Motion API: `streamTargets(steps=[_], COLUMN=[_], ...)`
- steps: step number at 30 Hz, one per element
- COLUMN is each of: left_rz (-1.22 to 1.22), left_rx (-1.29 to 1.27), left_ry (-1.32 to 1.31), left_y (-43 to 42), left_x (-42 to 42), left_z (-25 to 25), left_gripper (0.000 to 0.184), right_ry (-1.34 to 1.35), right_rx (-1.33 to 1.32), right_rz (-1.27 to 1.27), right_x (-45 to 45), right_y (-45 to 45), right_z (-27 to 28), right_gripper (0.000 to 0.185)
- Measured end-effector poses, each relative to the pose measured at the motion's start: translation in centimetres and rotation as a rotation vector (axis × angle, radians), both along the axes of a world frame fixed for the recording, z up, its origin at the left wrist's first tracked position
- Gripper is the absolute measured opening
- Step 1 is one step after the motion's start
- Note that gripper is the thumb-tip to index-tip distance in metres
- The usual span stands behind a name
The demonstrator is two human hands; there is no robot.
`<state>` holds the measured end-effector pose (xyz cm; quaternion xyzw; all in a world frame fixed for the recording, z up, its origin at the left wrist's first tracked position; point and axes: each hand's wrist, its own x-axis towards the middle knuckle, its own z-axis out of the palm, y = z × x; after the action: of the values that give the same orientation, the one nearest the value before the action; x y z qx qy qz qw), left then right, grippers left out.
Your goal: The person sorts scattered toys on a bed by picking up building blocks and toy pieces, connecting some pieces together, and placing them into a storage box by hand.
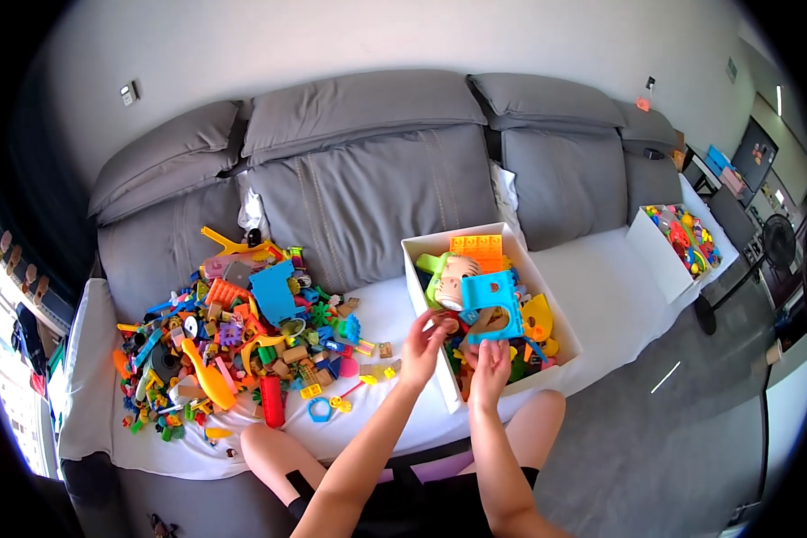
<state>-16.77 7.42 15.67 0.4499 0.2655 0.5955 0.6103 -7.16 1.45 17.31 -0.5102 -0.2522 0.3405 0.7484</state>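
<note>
A blue plastic toy piece with an arched opening (pixel 504 292) is tilted over the white box (pixel 560 354). My right hand (pixel 490 366) grips its lower edge, with the fingers at the rim of the opening. To the left, my left hand (pixel 423 345) is over the box's near left wall. Its fingers are loosely bent and apart, and I see nothing in them. Inside the box, a green toy with a round beige face (pixel 455 276) lies beside the blue piece. An orange block (pixel 478 248) stands at the back, and a yellow toy part (pixel 537 316) sits to the right.
A large heap of mixed toys (pixel 242 332) covers the left of the white sheet (pixel 394 453), with a yellow bowling pin (pixel 208 375) on it. Another toy-filled box (pixel 663 255) stands at the right end of the grey sofa (pixel 368 197). A black fan (pixel 777 240) stands beyond.
</note>
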Motion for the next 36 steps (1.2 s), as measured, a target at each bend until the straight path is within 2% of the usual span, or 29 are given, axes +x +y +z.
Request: streamTargets(steps=[2, 3, 4, 6, 7, 8, 11, 13, 14, 16, 19, 21, 24, 27, 29, 30, 31, 34, 36], left_rz=[-0.01, 0.082, 0.177, 0.284, 0.357, 0.402, 0.489, 0.516, 0.535, 0.461, 0.391, 0.313, 0.067, 0.168, 0.364, 0.458, 0.538, 0.715, 0.694], left_rx=[0.017, 0.11, 0.202, 0.137, 0.121, 0.086, 0.026, 0.079, 0.13, 0.045, 0.047, 0.111, 0.036, -0.047, -0.056, -0.057, -0.165, -0.155, -0.21], left_ry=[0.168, 0.23, 0.294, 0.37, 0.396, 0.47, 0.757, 0.957, 1.053, 1.174, 1.344, 1.47, 1.556, 1.399, 1.121, 0.982, 0.787, 0.609, 0.292], left_y=[-0.5, -0.8, -1.1, -2.0, -2.2, -2.7, -4.3, -5.1, -5.2, -5.7, -5.0, -3.8, -2.8, -2.4, -2.5, -2.6, -2.8, -2.2, -2.0], left_x=[1.3, 1.2, 1.0, -0.6, -1.5, -2.8, -7.5, -10.8, -12.0, -13.3, -14.0, -13.6, -13.0, -12.9, -13.6, -13.7, -13.6, -13.7, -11.5], left_z=[-0.1, -0.4, -0.8, -2.8, -4.3, -5.8, -8.3, -10.1, -11.4, -10.7, -10.6, -10.8, -11.1, -13.5, -15.5, -15.3, -15.1, -14.5, -10.5], left_gripper=[0.038, 0.033, 0.029, 0.024, 0.018, 0.015, 0.019, 0.028, 0.032, 0.041, 0.052, 0.059, 0.052, 0.041, 0.033, 0.03, 0.023, 0.021, 0.021], right_ry=[0.082, 0.122, 0.047, -0.095, -0.143, -0.253, -0.469, -0.66, -0.853, -1.289, -1.506, -1.442, -1.354, -1.247, -1.162, -1.117, -1.07, -0.882, -0.833], right_rx=[-0.055, -0.05, -0.024, 0.017, 0.043, 0.093, 0.12, 0.048, -0.074, -0.178, -0.317, -0.367, -0.395, -0.361, -0.331, -0.318, -0.304, -0.157, 0.001], right_rz=[-0.151, -0.106, -0.109, -0.102, 0.036, 0.068, 0.33, 0.451, 0.488, 0.426, 0.386, 0.449, 0.544, 0.564, 0.539, 0.518, 0.496, 0.462, 0.423], right_x=[1.1, 1.2, 0.7, -1.4, -1.9, -3.2, -7.4, -9.4, -9.8, -10.4, -10.9, -10.7, -9.5, -8.4, -8.2, -8.2, -8.3, -8.9, -8.6], right_y=[0.3, -0.4, -1.1, -2.3, -2.9, -3.0, -3.1, -1.8, -1.1, 0.3, 2.1, 2.8, 3.0, 2.0, 1.3, 1.2, 1.1, -0.1, -1.2], right_z=[-1.6, -1.0, 0.0, 1.3, 0.4, -0.4, -2.3, -5.0, -6.5, -9.5, -11.9, -13.0, -15.2, -15.4, -14.9, -14.4, -14.0, -9.8, -5.3], right_gripper=[0.043, 0.052, 0.052, 0.051, 0.045, 0.034, 0.019, 0.013, 0.024, 0.04, 0.048, 0.04, 0.025, 0.013, 0.01, 0.011, 0.012, 0.013, 0.016])
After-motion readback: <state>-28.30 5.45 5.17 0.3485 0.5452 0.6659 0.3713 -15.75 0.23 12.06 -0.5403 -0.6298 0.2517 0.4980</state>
